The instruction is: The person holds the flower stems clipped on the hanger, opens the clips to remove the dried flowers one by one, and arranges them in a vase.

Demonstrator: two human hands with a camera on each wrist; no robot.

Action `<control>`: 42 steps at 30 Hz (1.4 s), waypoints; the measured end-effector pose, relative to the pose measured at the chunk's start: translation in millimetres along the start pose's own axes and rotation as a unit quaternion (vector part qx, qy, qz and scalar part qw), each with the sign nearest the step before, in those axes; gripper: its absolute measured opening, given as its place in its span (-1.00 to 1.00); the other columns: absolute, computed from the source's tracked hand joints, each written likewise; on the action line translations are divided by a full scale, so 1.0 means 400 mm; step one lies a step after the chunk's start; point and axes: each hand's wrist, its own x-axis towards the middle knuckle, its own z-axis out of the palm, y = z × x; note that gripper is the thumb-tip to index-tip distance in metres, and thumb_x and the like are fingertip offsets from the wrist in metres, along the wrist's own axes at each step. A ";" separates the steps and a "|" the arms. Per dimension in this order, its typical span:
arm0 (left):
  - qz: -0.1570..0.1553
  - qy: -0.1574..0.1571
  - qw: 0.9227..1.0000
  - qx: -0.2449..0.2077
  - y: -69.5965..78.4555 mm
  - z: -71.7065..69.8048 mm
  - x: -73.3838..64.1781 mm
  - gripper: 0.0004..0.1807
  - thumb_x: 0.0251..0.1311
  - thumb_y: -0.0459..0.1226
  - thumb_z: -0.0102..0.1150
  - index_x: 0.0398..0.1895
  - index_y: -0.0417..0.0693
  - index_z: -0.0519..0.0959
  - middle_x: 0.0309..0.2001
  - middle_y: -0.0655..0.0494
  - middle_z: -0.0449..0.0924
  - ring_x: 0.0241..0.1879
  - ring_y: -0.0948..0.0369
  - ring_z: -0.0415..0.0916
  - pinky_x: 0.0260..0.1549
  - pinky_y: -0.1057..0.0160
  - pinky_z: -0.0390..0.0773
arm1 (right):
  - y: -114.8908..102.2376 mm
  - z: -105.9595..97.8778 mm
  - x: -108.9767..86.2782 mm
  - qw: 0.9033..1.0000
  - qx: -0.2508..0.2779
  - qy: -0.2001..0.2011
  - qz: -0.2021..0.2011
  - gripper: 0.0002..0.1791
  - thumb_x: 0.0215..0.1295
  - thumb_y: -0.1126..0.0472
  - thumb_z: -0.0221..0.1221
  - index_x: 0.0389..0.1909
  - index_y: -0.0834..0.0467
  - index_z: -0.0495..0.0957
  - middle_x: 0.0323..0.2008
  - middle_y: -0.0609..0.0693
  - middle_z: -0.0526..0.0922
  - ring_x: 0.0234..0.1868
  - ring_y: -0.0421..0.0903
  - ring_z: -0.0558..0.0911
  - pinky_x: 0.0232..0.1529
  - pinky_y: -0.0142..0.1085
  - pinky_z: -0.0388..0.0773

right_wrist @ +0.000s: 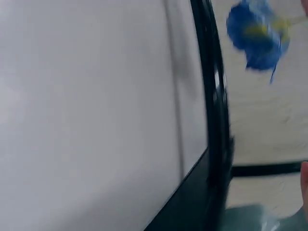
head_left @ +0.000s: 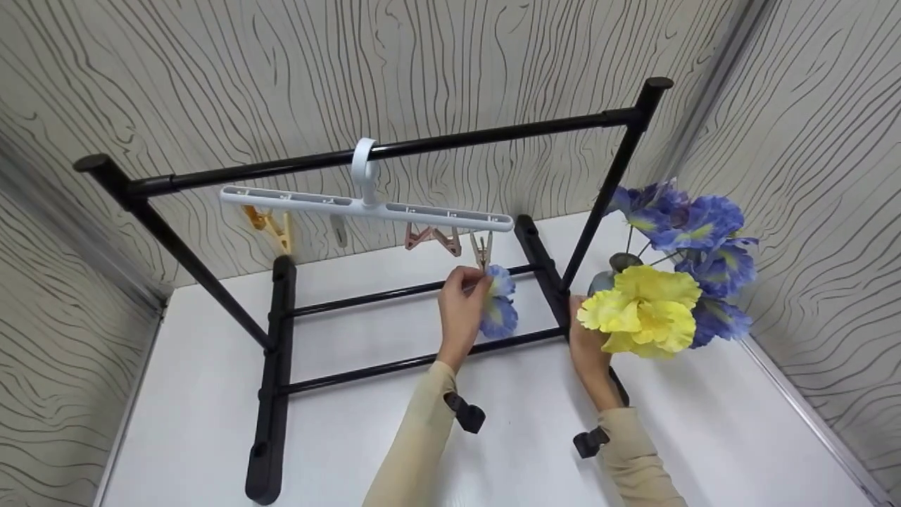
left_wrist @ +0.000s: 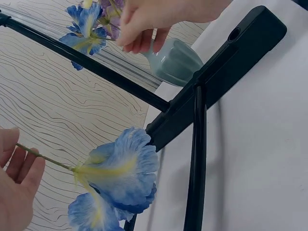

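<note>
My left hand [head_left: 461, 310] is raised under the right end of a pale blue clip hanger [head_left: 317, 204]. Its thumb and fingers pinch the green stem [left_wrist: 53, 161] of a blue artificial iris [left_wrist: 118, 171], whose petals hang downward. Directly above the fingertips is a beige clothespin [head_left: 481, 248] on the hanger. My right hand [left_wrist: 168, 17] is beside a grey-green vase [left_wrist: 175, 62], thumb and fingers pinched together at a flower stem above the vase's mouth. In the head view a yellow artificial flower [head_left: 642, 310] partly covers that hand; the right wrist view shows only a fingertip.
The hanger hooks over the top bar [head_left: 493, 135] of a black rack standing on a white table [head_left: 493, 451]. Two pink clothespins [head_left: 446, 242] and a yellow one [head_left: 284, 236] also hang from it. Several blue-purple flowers [head_left: 714, 222] spread from the vase, by the rack's right foot.
</note>
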 end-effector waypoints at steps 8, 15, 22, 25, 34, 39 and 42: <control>-0.026 -0.005 0.999 0.018 0.010 -0.022 -0.003 -0.94 0.30 -0.35 0.37 -0.28 -0.17 0.67 -0.28 0.08 0.69 -0.23 0.21 0.63 -0.16 0.24 0.66 | -0.142 0.046 -0.001 0.986 0.126 -0.104 0.034 -0.86 0.45 0.44 0.20 -0.08 0.45 0.62 -0.24 0.23 0.69 -0.23 -0.28 0.63 -0.17 -0.47 0.59; -0.033 -0.010 0.999 0.027 0.006 -0.032 -0.003 -0.95 0.26 -0.37 0.39 -0.31 -0.17 0.68 -0.34 0.11 0.69 -0.26 0.22 0.64 -0.22 0.26 0.64 | -0.235 0.087 0.045 0.957 0.228 -0.143 0.106 -0.76 0.55 0.37 0.10 0.06 0.48 0.54 -0.09 0.28 0.69 -0.06 -0.08 0.70 -0.08 -0.34 0.68; -0.035 -0.016 0.999 0.017 0.007 -0.040 -0.010 -0.92 0.25 -0.35 0.42 -0.31 -0.18 0.69 -0.34 0.09 0.69 -0.28 0.26 0.60 -0.23 0.31 0.61 | -0.286 0.137 0.103 0.923 0.307 -0.167 0.160 -0.69 0.59 0.33 0.04 0.15 0.48 0.49 0.04 0.31 0.65 0.11 0.11 0.65 0.09 -0.22 0.65; -0.029 -0.014 0.999 0.011 0.007 -0.040 -0.014 -0.92 0.25 -0.36 0.42 -0.31 -0.19 0.69 -0.33 0.05 0.70 -0.30 0.27 0.58 -0.22 0.31 0.61 | -0.294 0.152 0.120 0.894 0.353 -0.186 0.205 -0.71 0.62 0.31 0.00 0.14 0.43 0.50 -0.01 0.23 0.68 0.06 0.06 0.68 0.09 -0.22 0.64; -0.018 -0.015 1.000 0.018 0.006 -0.044 -0.027 -0.95 0.27 -0.38 0.37 -0.28 -0.20 0.69 -0.30 0.05 0.70 -0.22 0.19 0.65 -0.17 0.24 0.64 | -0.305 0.176 0.136 0.807 0.450 -0.268 0.272 -0.68 0.68 0.31 -0.15 0.14 0.46 0.44 -0.09 0.19 0.71 -0.08 0.01 0.74 0.03 -0.22 0.66; -0.022 -0.022 0.999 0.016 0.007 -0.043 -0.032 -0.95 0.29 -0.36 0.36 -0.27 -0.18 0.68 -0.31 0.08 0.70 -0.21 0.17 0.66 -0.11 0.16 0.65 | -0.290 0.184 0.143 0.761 0.496 -0.292 0.300 -0.62 0.70 0.31 -0.22 0.13 0.44 0.51 -0.06 0.25 0.70 -0.08 0.05 0.73 0.00 -0.22 0.67; -0.022 -0.025 0.999 0.017 0.009 -0.043 -0.037 -0.94 0.29 -0.35 0.37 -0.27 -0.17 0.68 -0.30 0.09 0.70 -0.20 0.17 0.66 -0.11 0.17 0.65 | -0.278 0.184 0.149 0.735 0.522 -0.301 0.312 -0.60 0.69 0.32 -0.24 0.08 0.37 0.58 -0.06 0.26 0.70 -0.09 0.04 0.70 -0.02 -0.24 0.66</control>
